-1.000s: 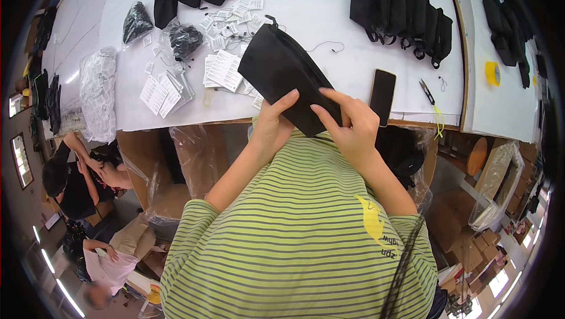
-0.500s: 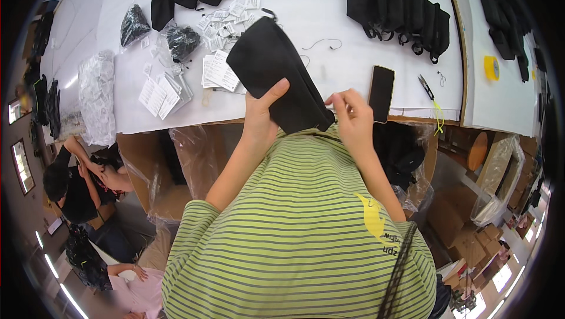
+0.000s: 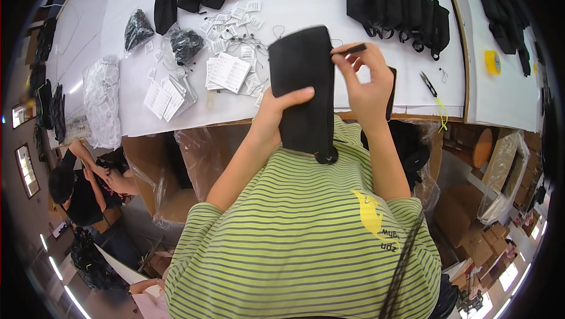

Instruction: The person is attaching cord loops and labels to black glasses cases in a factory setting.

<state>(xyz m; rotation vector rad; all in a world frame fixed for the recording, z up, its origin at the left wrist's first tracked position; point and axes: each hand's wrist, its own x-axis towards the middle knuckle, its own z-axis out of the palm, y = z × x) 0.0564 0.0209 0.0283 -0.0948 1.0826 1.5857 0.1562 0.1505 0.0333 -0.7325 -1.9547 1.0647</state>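
My left hand (image 3: 276, 116) grips a flat black zip pouch (image 3: 301, 72), thumb across its front and fingers hidden behind. The pouch stands nearly upright over the table's near edge, with a small black loop (image 3: 326, 155) at its lower end, close to my shirt. At the pouch's upper right edge, my right hand (image 3: 368, 80) is closed in a pinch. A short black strip (image 3: 356, 49) that looks like a zipper pull sticks out between its fingers. Whether the strip is joined to the pouch cannot be made out.
White tags (image 3: 229, 72) with black strings lie left of the pouch, near bags of small black parts (image 3: 186, 44). Black pouches (image 3: 406, 7) stand in a row at the far right. A phone (image 3: 391, 92), snips (image 3: 428, 83) and yellow tape (image 3: 492, 62) lie rightward. Co-workers sit at left.
The pouch has turned from a leftward slant to nearly upright and shifted right. My right hand has risen from its lower end to its upper right edge, now with the black strip showing.
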